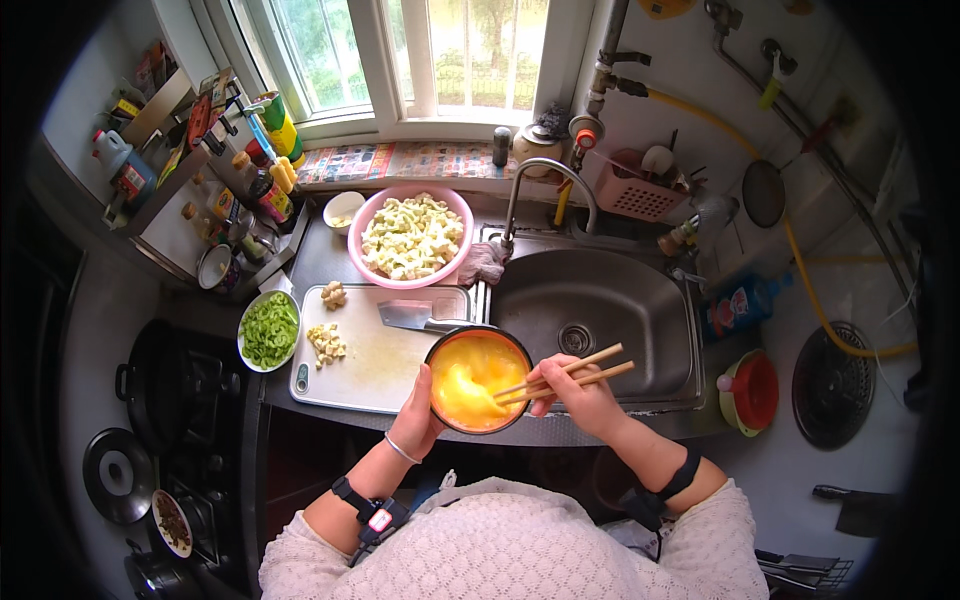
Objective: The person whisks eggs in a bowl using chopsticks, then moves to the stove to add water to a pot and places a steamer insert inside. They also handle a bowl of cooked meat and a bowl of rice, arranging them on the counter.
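Note:
My left hand grips the left side of a dark-rimmed bowl held in front of the counter's edge. Yellow beaten egg swirls inside it. In my right hand is a pair of wooden chopsticks, their tips dipped into the egg. Just behind the bowl, a cleaver lies flat on a white cutting board. Chopped garlic and a knob of ginger sit on the board's left part.
A pink basin of cauliflower pieces stands behind the board, beside a small white bowl. Sliced green vegetables fill a bowl on the left. The steel sink and its faucet are at right. A black wok rests on the stove.

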{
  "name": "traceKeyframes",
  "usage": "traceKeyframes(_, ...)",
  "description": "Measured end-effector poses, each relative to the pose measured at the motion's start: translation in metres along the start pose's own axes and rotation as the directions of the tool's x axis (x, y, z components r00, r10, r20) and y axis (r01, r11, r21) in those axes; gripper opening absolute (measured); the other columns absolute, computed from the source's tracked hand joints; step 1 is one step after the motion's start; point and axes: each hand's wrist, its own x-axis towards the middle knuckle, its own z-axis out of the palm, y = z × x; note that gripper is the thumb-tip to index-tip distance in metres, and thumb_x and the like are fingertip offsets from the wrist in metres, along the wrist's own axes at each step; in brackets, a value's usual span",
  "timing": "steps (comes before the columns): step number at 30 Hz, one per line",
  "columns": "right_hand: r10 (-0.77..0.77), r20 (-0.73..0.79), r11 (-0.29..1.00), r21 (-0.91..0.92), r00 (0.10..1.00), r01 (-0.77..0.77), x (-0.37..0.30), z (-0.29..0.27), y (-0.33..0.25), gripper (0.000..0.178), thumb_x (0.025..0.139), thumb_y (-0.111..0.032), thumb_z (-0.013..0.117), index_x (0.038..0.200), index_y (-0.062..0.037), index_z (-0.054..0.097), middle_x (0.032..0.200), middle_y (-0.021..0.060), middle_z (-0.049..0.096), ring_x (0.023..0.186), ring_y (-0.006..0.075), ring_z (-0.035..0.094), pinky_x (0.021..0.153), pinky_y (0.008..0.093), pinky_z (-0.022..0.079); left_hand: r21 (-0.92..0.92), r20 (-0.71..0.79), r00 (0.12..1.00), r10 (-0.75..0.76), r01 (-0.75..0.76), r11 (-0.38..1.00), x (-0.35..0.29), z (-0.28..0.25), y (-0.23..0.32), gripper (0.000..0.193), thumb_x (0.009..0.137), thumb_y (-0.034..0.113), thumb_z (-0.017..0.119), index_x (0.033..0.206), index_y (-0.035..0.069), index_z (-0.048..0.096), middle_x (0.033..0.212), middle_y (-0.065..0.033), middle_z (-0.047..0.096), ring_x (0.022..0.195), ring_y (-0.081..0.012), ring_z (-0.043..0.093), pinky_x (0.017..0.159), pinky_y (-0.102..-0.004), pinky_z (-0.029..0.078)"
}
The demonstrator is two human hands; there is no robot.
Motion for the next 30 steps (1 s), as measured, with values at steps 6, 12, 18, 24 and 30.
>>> traceKeyframes(6, -0.431, -0.034, 0.896, -0.137, 0.902, 0.423, 0.001, 0.002, -0.037, 0.015, 0.095, -0.01, 0.055, 0.088, 0.0014, 0.062, 0.074, 0.0072, 0.062, 0.067, 0.0141, 0.065, 0.058, 0.0248, 0.053, 0.012, 0.03, 0.998, 0.05, -0.051, 0.999, -0.004, -0.011, -0.004, 0.063, 0.097, 0.055, 0.036, 0.14, 0.009, 0.034, 0.133, -0.0094, 0.051, 0.121, -0.02, 0.052, 0.1, -0.0341, 0.044)
traceKeyframes(12, -0.539, 0.204, 0.584, -0.609, 0.817, 0.537, 0.003, 0.006, -0.055, 0.008, 0.091, -0.006, 0.06, 0.085, -0.0003, 0.063, 0.068, 0.0068, 0.06, 0.058, 0.0162, 0.06, 0.048, 0.0286, 0.044, 0.082, -0.024, 0.996, 0.087, -0.085, 0.993, -0.005, -0.006, 0.003, 0.07, 0.096, 0.06, 0.032, 0.138, 0.004, 0.039, 0.134, -0.0106, 0.052, 0.122, -0.0205, 0.052, 0.102, -0.034, 0.042)
traceKeyframes(18, -0.166, 0.1, 0.947, -0.262, 0.981, 0.187, -0.003, 0.03, -0.021, 0.011, 0.092, -0.009, 0.06, 0.092, 0.0013, 0.065, 0.08, 0.0083, 0.063, 0.065, 0.0101, 0.061, 0.057, 0.0217, 0.051, 0.049, -0.045, 0.997, 0.063, -0.06, 0.997, -0.004, -0.005, 0.0, 0.069, 0.096, 0.059, 0.032, 0.137, 0.004, 0.039, 0.132, -0.0098, 0.053, 0.121, -0.0196, 0.053, 0.101, -0.0333, 0.043)
traceKeyframes(24, -0.393, -0.047, 0.915, -0.121, 0.919, 0.385, 0.01, 0.011, -0.019, 0.015, 0.095, -0.013, 0.057, 0.097, 0.0001, 0.065, 0.084, 0.0057, 0.062, 0.069, 0.0085, 0.062, 0.06, 0.0204, 0.052, 0.044, -0.011, 0.995, 0.094, -0.094, 0.995, -0.004, -0.009, 0.005, 0.063, 0.097, 0.056, 0.036, 0.141, 0.011, 0.031, 0.133, -0.0088, 0.049, 0.12, -0.0187, 0.053, 0.093, -0.0344, 0.05)
traceKeyframes(30, -0.094, -0.07, 0.996, -0.008, 0.993, 0.094, 0.009, 0.003, -0.013, 0.026, 0.099, -0.021, 0.05, 0.091, 0.0013, 0.061, 0.073, 0.0094, 0.064, 0.061, 0.0131, 0.064, 0.056, 0.0243, 0.054, 0.061, -0.024, 0.997, 0.071, -0.069, 0.996, -0.004, -0.004, 0.009, 0.065, 0.096, 0.057, 0.036, 0.141, 0.01, 0.03, 0.133, -0.0093, 0.05, 0.118, -0.0194, 0.054, 0.092, -0.035, 0.05)
